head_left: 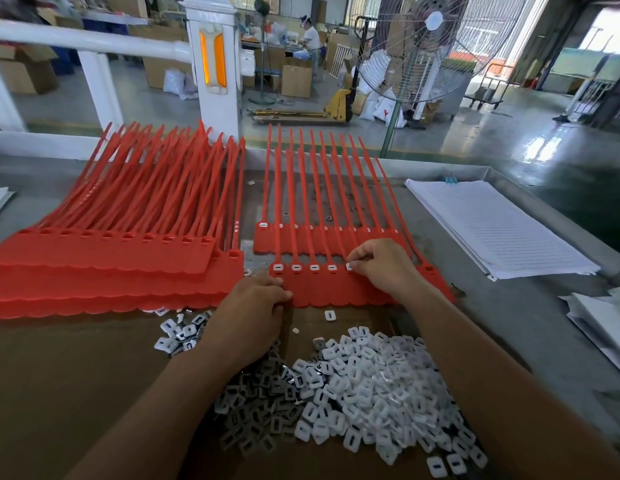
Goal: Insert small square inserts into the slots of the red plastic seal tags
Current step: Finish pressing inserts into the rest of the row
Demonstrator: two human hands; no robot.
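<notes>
A strip of joined red seal tags (332,289) lies in front of me, with white inserts seated in several slots on its left part. My right hand (384,265) pinches a small white square insert (350,267) at the following slot. My left hand (256,313) rests with curled fingers on the strip's near left corner; whether it holds anything is hidden. A second red strip (301,240) with inserts lies just behind. A large heap of white square inserts (367,386) lies between my forearms on brown cardboard (76,375).
A thick stack of red tag strips (111,268) with empty slots fills the left of the table. A pile of lined paper sheets (502,226) lies at the right, more paper (603,317) at the far right edge. A standing fan (422,46) is beyond the table.
</notes>
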